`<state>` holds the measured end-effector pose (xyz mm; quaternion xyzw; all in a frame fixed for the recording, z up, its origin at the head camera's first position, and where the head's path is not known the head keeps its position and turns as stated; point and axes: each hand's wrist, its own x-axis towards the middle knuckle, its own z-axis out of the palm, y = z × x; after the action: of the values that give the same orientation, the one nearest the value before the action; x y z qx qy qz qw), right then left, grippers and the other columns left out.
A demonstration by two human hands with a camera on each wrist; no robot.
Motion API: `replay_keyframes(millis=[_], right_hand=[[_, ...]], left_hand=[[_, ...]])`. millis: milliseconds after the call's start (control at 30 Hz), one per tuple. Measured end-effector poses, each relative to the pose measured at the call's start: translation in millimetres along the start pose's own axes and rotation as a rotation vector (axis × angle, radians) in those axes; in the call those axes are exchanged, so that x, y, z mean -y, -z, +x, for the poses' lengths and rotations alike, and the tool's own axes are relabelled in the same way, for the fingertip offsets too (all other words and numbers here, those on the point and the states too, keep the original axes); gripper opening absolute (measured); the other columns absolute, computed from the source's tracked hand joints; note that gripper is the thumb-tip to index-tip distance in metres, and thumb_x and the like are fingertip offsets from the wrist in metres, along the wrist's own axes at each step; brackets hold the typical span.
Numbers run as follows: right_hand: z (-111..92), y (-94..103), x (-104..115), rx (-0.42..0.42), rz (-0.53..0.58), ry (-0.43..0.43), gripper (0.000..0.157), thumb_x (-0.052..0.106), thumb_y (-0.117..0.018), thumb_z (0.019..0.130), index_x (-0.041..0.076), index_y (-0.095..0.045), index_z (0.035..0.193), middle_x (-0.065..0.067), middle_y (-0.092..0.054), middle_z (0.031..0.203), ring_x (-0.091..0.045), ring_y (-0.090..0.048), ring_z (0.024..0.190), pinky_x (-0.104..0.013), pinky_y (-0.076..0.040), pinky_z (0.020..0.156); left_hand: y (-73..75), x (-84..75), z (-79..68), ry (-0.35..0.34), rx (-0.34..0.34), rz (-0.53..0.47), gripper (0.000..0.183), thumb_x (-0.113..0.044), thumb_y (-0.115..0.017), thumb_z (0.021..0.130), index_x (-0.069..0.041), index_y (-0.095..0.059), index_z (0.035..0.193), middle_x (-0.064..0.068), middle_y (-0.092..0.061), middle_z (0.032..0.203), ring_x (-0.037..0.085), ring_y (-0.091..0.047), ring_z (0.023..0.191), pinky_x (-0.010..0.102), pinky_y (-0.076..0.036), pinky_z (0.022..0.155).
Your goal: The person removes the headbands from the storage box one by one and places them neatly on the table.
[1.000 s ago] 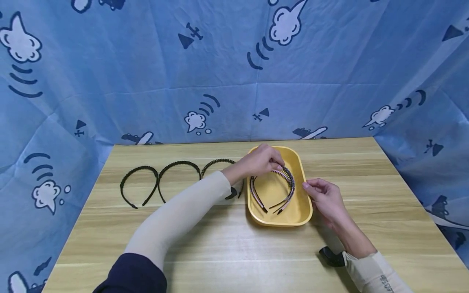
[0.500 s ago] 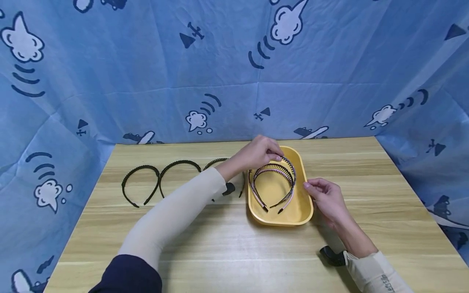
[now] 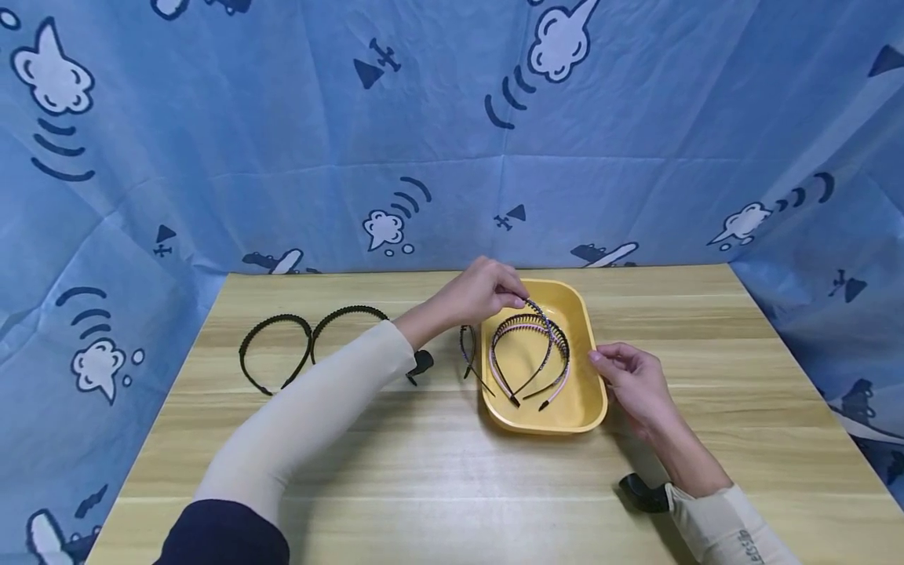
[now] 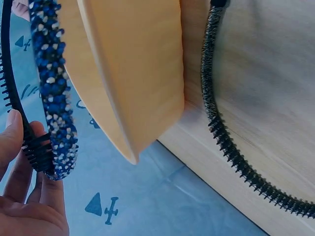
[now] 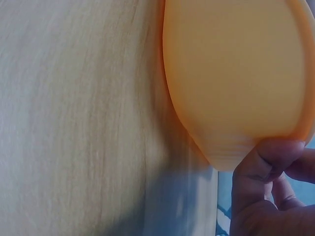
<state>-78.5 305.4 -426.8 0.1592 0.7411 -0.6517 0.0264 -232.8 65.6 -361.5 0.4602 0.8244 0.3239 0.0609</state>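
Note:
My left hand [image 3: 487, 292] pinches the top of a headband [image 3: 544, 315] over the left side of a yellow tray. In the left wrist view, this headband [image 4: 51, 88] is covered in blue and white beads, with black teeth inside its band. At the tray's right side, my right hand [image 3: 636, 384] grips the rim between thumb and fingers; the right wrist view shows the tray wall [image 5: 231, 73] close up. Inside the tray [image 3: 592, 392] lie more headbands, among them a pink one [image 3: 561, 387] and a black toothed one [image 3: 563, 343].
Two black headbands lie on the table's left: one [image 3: 243, 361] at the far end, another [image 3: 349, 309] beside it, partly behind my left arm. A third headband [image 3: 464, 345], mostly hidden by that arm, lies next to the tray. A blue printed cloth [image 3: 438, 118] hangs behind the table.
My left hand has lifted the beaded headband and moved it up and leftward, apart from the others in the tray. The right hand keeps its grip on the rim.

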Motion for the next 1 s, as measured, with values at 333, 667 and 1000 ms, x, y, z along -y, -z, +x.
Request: replay_keyframes(millis=[333,667,1000], right_hand=[[1,1.0,2,0.018,0.067,-0.015,0.018,0.016,-0.065,0.096,0.001,-0.061,0.105,0.007,-0.069,0.079,-0.008,-0.067,0.071,-0.026,-0.059,0.059],[3,1.9,3,0.022,0.081,0.0,0.018,0.015,-0.065,0.096,0.0,-0.061,0.105,0.007,-0.07,0.08,-0.008,-0.068,0.073,-0.026,-0.06,0.062],[1,1.7,3,0.025,0.039,-0.02,0.018,0.017,-0.064,0.097,0.001,-0.06,0.106,0.009,-0.069,0.08,-0.007,-0.067,0.074,-0.028,-0.06,0.062]], left_hand=[[4.3,3.7,-16.5,0.01,-0.017,-0.021,0.013,-0.012,-0.071,0.09,-0.009,-0.079,0.1,0.002,-0.076,0.101,0.012,-0.069,0.094,0.017,-0.053,0.081],[4.8,8.1,-29.2,0.014,-0.032,-0.018,0.011,-0.011,-0.074,0.088,-0.008,-0.079,0.097,0.002,-0.076,0.097,0.012,-0.069,0.091,0.018,-0.053,0.079],[6.0,11.0,-46.2,0.027,-0.01,-0.025,0.012,-0.011,-0.073,0.088,-0.007,-0.079,0.098,0.004,-0.076,0.098,0.013,-0.069,0.088,0.018,-0.053,0.078]])
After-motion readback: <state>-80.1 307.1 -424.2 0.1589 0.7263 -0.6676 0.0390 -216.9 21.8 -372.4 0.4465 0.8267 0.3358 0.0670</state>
